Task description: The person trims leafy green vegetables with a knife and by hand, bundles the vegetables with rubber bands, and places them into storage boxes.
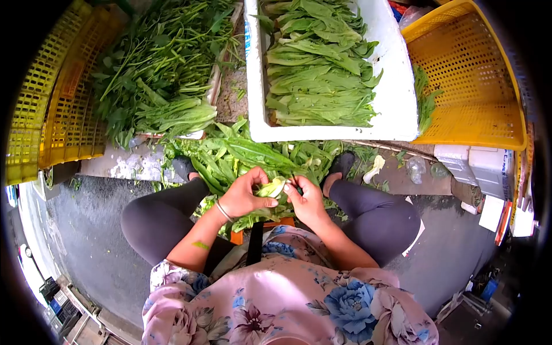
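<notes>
My left hand (248, 194) is closed around the pale base of a head of leaf lettuce (272, 187), whose long green leaves (253, 152) point away from me. A bracelet circles the left wrist. Thumb and fingers of my right hand (306, 198) pinch at the right side of that base. Something thin and dark shows by the right fingertips, too small to make out. Under both hands, between my feet, lies a heap of loose leaves (319, 155). Ahead, a white foam box (333, 133) holds rows of leaf lettuce (322, 80).
Leafy green stalks (167, 63) are piled ahead on the left, next to yellow plastic crates (72, 86). An orange-yellow crate (466, 75) lies tipped right of the foam box. White boxes (477, 164) and a crumpled clear bag (415, 169) sit at right. Dark wet ground (103, 230) surrounds my legs.
</notes>
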